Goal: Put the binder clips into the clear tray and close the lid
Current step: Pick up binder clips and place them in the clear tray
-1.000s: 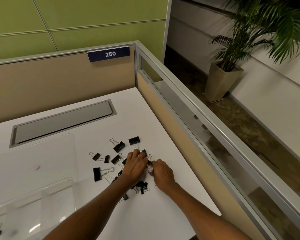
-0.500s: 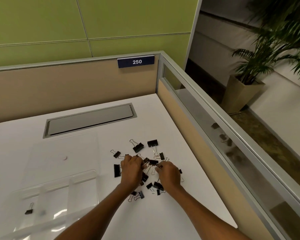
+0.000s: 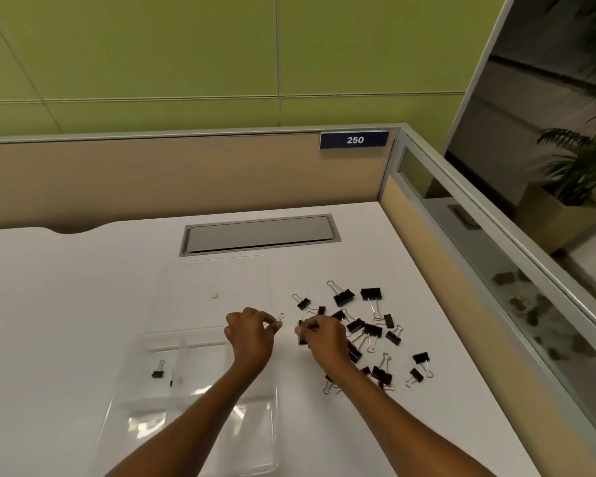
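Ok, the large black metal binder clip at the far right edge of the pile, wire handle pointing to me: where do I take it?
Probably pinch the silver wire handle of the large black metal binder clip, coming from the near side and above. The handle sticks out toward you, away from the body, which lies flat on the white desk.

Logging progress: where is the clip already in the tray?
Head view, lower left: the binder clip lies in the clear tray, in its left compartment, left of the left forearm.

A blue plate (image 3: 354, 140) on the partition (image 3: 186, 177) reads "250".
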The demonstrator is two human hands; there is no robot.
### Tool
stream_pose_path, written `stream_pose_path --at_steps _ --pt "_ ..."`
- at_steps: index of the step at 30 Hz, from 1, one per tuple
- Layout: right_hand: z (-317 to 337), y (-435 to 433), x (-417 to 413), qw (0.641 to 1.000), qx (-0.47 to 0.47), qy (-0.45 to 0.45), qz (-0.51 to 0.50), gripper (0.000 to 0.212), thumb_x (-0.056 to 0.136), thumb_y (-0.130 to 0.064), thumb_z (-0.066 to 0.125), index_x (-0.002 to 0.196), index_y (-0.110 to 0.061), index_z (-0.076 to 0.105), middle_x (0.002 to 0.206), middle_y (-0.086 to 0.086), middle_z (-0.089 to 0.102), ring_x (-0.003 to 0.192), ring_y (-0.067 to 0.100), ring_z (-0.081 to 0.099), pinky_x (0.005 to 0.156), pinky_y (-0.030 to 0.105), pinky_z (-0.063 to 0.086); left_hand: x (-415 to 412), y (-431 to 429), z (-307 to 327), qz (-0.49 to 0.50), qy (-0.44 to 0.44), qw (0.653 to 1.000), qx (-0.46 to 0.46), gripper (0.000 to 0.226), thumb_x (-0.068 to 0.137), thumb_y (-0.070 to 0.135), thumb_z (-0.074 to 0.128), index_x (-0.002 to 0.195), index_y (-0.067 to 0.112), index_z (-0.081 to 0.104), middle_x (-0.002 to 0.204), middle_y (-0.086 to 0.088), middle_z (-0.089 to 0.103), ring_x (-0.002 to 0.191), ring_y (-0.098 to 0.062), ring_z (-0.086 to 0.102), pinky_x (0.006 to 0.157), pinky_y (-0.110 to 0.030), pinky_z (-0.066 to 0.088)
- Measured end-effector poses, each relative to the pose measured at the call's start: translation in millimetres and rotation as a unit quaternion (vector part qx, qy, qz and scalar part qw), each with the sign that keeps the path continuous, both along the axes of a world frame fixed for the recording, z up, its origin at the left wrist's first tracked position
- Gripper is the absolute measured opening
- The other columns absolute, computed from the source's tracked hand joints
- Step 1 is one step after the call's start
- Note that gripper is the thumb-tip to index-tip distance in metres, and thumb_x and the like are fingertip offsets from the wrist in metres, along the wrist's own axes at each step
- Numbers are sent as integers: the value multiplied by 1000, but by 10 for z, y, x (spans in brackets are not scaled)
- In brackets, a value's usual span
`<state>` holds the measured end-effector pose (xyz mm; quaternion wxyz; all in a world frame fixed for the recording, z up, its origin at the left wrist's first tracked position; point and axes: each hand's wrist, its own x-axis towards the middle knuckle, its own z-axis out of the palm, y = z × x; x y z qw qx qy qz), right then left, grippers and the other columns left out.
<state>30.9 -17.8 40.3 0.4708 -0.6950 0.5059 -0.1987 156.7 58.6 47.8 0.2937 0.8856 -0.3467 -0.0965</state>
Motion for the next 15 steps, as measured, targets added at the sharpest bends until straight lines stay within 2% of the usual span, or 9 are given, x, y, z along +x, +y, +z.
stream_pose_path --at_steps 5,8,11,15 --pt "22 368 504 998 -2 -5 64 11 78 -20 76 79 -10 71 74 -2 68 65 9 62 64 21 49 429 477 34 51 -12 998 17 13 81 36 69 84 24 73 100 1 62 105 -26 37 76 -33 22" --pt "7 601 786 996 -5 -5 89 9 77 -19 75 78 -12 72 77 -2 70 73 11 64 67 22 50 668 746 18 79 -22 996 20 13 80 36 70 81 23 73 98 1 62 104 -27 37 76 -34 23" --pt "-25 808 1045 993 -21 3 119 7 78 -19 74 77 -12 72 76 -6 68 74 8 61 64 14 41 893 992 -8 108 -23 994 19 11 80 33 71 78 22 72 97 0 61 105 -29 37 78 -35 25" --pt "-52 1050 1348 989 -22 11 142 4 80 -16 71 82 -14 74 88 -4 73 81 8 64 74 20 49 1161 1274 -59 130 -37 990 29 10 80 30 71 75 21 72 97 2 59 104 -28 36 78 -34 24"
